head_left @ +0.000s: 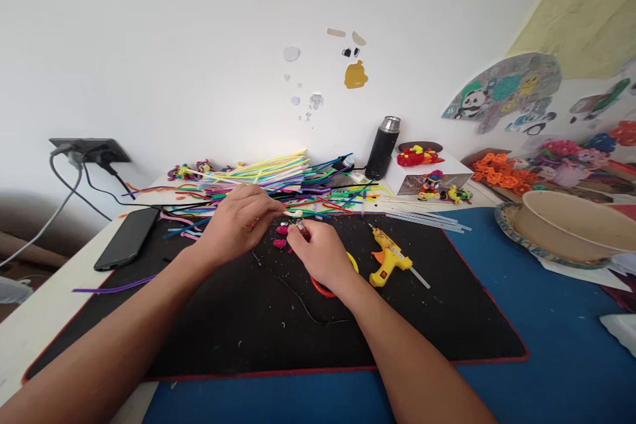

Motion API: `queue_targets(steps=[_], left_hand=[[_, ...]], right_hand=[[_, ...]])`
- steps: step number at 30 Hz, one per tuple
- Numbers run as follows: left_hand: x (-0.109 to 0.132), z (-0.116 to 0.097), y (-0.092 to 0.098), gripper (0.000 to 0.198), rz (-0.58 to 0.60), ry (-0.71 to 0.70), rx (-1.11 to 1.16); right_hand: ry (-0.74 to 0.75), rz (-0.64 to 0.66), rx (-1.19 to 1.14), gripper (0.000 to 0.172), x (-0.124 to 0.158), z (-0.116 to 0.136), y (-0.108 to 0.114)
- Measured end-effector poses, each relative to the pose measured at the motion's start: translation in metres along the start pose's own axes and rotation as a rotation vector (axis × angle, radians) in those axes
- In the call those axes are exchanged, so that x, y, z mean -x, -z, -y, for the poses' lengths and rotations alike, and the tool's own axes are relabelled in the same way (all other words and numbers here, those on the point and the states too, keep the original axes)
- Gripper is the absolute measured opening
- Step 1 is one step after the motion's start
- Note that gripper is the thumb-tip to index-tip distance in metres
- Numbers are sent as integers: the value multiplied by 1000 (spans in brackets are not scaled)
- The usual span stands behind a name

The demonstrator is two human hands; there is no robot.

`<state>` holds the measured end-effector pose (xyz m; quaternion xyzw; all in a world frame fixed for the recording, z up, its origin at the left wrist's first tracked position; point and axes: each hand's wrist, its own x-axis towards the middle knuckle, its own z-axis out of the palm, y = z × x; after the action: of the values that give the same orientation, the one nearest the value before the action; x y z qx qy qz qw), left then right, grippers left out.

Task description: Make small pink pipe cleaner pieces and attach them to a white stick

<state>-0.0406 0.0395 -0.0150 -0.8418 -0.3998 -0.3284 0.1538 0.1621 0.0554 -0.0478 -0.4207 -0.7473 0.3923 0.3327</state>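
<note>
My left hand (243, 215) is closed in a pinch on a cream-white pipe cleaner (297, 213), whose curled end points right. Close beside it, my right hand (320, 248) is closed around a small tool with a shiny metal part (301, 228). Curved red (322, 289) and yellow (354, 262) pieces, apparently its handles, show from under the wrist. Most of the tool is hidden by the palm. Just left of the right fingertips, small magenta pieces (279, 244) lie on the black mat (233, 331).
A yellow glue gun (390, 258) lies to the right, below clear glue sticks (432, 220). Behind my hands is a heap of coloured pipe cleaners (268, 175). A black bottle (382, 149) stands behind, a phone (126, 240) lies left, and a large bowl (581, 225) sits far right.
</note>
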Motion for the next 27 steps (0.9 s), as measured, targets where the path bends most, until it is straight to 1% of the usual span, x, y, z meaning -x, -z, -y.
queue_targets(steps=[4, 10, 19, 27], left_hand=[[0, -1, -1, 14, -9, -18, 13], [1, 0, -3, 14, -10, -3, 31], [2, -2, -5, 16, 29, 10, 37], [0, -1, -4, 15, 5, -9, 28]], right_hand=[[2, -4, 13, 37, -1, 0, 0], [7, -2, 1, 37, 0, -1, -2], [23, -6, 9, 38, 0, -2, -4], [2, -8, -25, 35, 0, -1, 0]])
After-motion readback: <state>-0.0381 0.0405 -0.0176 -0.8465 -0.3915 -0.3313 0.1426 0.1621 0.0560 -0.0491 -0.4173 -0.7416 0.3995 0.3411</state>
